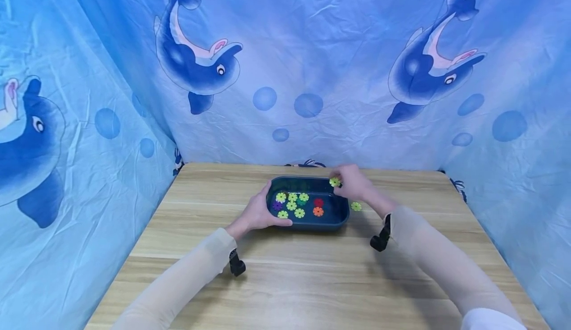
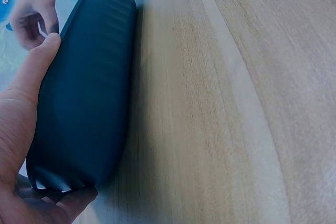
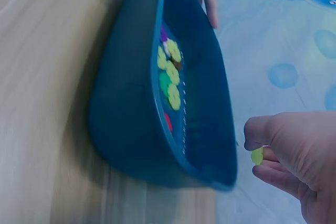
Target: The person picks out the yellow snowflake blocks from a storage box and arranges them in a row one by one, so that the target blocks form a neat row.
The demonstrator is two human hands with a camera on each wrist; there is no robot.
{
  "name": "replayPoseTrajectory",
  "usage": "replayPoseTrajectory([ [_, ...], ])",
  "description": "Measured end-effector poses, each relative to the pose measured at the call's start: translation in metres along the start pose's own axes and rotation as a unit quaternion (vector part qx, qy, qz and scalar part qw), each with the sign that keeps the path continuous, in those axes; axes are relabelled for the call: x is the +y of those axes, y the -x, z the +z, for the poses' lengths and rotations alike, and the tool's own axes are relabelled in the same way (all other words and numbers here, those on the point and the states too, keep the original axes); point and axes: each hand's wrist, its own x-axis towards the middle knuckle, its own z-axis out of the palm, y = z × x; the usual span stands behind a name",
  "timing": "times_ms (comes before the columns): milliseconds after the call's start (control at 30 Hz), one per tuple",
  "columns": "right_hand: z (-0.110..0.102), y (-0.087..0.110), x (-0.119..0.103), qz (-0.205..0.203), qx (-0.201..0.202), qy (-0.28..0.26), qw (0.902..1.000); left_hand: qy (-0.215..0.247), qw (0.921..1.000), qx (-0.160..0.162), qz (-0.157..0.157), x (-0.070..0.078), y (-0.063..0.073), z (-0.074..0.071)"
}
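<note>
A dark teal plastic basin point(image 1: 332, 213) stands on the table and holds several notched snowflake discs. Most are yellow-green; a purple disc point(image 1: 277, 205), a red disc point(image 1: 318, 202) and an orange disc point(image 1: 318, 211) lie among them. My left hand point(image 1: 260, 212) grips the basin's left end, thumb along the near rim and fingers round the end wall. Over the far right corner, my right hand point(image 1: 352, 184) pinches a yellow-green snowflake disc point(image 3: 256, 156) between thumb and fingers. Another yellow-green disc point(image 1: 356, 206) lies on the table just right of the basin.
The wooden table point(image 1: 303, 275) reaches back to a blue dolphin-print curtain point(image 1: 285, 72), which also hangs at both sides. Black wrist cameras sit on both forearms, the right camera point(image 1: 379, 242) low over the tabletop.
</note>
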Motion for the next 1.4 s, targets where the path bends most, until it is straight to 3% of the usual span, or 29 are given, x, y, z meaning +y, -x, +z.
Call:
replayPoseTrajectory([
  [667,-0.018,0.03,0.041,0.024,0.02,-0.002,0.9995,0.003,0.9999,-0.009,0.002,0.002,0.002,-0.003],
  [1400,-0.007,0.059,0.07,0.037,-0.008,0.032,0.9988,0.009,1.0,-0.005,0.001,0.001,0.004,0.0],
])
